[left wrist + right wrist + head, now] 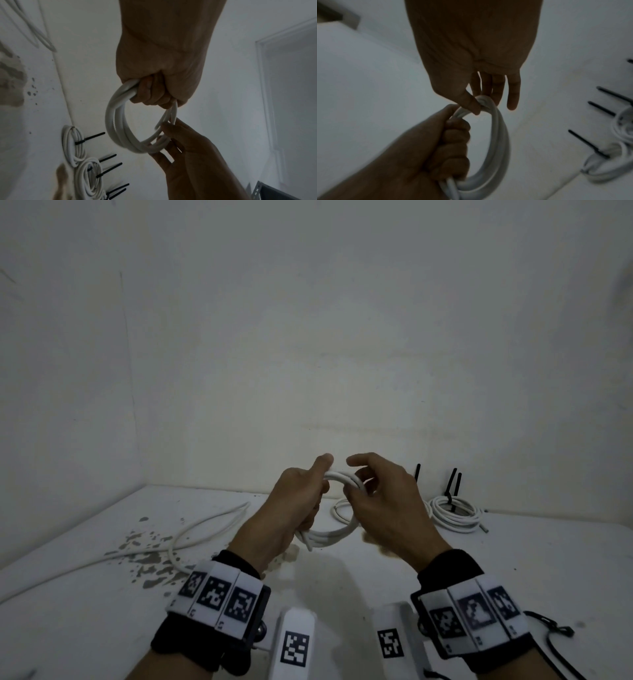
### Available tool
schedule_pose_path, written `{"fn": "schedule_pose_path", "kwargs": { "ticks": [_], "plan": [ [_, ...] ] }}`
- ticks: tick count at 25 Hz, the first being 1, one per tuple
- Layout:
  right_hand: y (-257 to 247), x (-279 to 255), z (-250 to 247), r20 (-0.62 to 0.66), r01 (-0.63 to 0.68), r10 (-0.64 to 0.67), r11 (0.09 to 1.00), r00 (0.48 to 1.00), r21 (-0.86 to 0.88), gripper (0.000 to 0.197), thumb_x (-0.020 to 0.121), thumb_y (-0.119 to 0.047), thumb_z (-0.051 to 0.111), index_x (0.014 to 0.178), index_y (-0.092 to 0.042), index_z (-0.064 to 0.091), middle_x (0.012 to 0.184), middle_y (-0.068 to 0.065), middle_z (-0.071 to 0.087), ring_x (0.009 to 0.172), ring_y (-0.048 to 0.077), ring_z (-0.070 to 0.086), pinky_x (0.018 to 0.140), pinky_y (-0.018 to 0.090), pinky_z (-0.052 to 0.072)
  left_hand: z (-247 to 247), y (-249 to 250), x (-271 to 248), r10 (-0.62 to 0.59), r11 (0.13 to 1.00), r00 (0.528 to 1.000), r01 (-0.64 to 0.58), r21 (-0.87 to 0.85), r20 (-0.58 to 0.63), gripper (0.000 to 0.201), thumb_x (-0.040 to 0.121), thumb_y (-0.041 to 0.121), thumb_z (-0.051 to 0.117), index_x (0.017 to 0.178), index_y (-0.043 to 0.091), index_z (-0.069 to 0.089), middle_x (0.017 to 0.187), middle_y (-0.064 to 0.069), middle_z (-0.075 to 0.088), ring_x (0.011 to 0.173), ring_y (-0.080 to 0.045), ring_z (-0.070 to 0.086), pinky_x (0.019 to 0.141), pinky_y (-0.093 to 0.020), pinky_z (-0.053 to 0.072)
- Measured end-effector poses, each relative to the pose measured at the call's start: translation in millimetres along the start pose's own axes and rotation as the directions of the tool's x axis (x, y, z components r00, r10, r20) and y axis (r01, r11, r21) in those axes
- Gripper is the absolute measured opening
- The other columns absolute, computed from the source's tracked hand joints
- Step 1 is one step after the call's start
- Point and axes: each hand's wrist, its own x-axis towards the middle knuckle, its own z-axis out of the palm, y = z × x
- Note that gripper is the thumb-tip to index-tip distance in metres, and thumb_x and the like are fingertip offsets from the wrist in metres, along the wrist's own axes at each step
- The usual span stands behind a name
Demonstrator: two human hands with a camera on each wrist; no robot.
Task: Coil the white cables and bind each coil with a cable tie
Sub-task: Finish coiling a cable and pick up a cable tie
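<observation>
Above the white table (342,583) both hands hold one coil of white cable (329,537) of several turns. My left hand (301,494) grips the coil's left side in a fist (154,92), thumb on top. My right hand (376,494) pinches the far right side between thumb and fingers (479,104), little finger straight. The coil (120,128) hangs as an open ring between them (498,142). One cable end pokes out below the left hand. No tie shows on this coil.
At the back right lie bound coils (452,515) with black cable ties (454,484) sticking up; another coil (342,511) lies behind the hands. A loose white cable (222,513) sprawls on the left by flaked stains (147,556). Walls close off the back and left.
</observation>
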Motion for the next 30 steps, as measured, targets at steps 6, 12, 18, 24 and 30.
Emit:
{"fn": "schedule_pose_path", "kwargs": {
  "ticks": [6,12,18,24,30],
  "plan": [
    [2,-2,-6,0.111,0.008,0.001,0.997,0.994,-0.078,0.029,0.092,-0.012,0.065,0.119,-0.023,0.059,0.12,-0.006,0.058,0.101,0.007,0.06,0.08,0.019,0.051,-1,-5,1,-0.028,0.997,0.997,0.023,0.075,0.066,0.052,0.092,0.058,0.053,0.062,0.017,0.043,0.047,0.003,0.03,0.041,-0.013,0.023,0.047,-0.026,0.021],
    [4,-4,2,0.024,0.014,-0.009,0.977,1.0,-0.215,0.012,0.091,-0.019,0.069,0.102,-0.019,0.074,0.086,-0.004,0.072,0.066,0.012,0.065,0.065,0.035,0.057,1,-9,2,-0.035,0.987,0.999,0.038,0.157,-0.021,0.071,0.082,0.078,0.045,0.075,0.008,0.056,0.049,0.002,0.032,0.039,-0.011,0.029,0.044,-0.024,0.028],
    [-4,-5,8,0.021,-0.279,0.282,0.931,0.959,0.237,0.008,0.085,-0.013,0.074,0.09,-0.019,0.074,0.07,0.0,0.072,0.065,0.011,0.069,0.062,0.031,0.057,2,-7,2,0.074,0.976,0.99,-0.047,0.211,-0.122,0.074,0.078,0.08,0.045,0.086,0.009,0.061,0.046,0.005,0.031,0.041,-0.011,0.03,0.044,-0.024,0.03],
    [-3,-1,-10,0.319,-0.441,0.322,0.779,0.891,0.445,0.012,0.088,-0.009,0.071,0.076,-0.009,0.07,0.076,0.01,0.07,0.082,0.029,0.066,0.083,0.043,0.055,-3,-3,1,-0.023,0.999,1.0,0.023,-0.029,-0.005,0.049,0.084,0.057,0.066,0.065,0.013,0.053,0.048,0.003,0.027,0.039,-0.012,0.02,0.045,-0.025,0.018],
    [3,-2,-30,0.368,-0.315,0.113,0.773,0.923,0.552,0.013,0.086,-0.02,0.072,0.09,-0.007,0.07,0.078,0.007,0.066,0.073,0.017,0.06,0.073,0.029,0.052,-7,5,-6,-0.021,0.986,0.975,0.057,-0.157,0.222,0.056,0.088,0.047,0.064,0.052,0.026,0.027,0.051,0.006,0.015,0.04,-0.01,0.009,0.043,-0.025,0.009]
  ]
}}
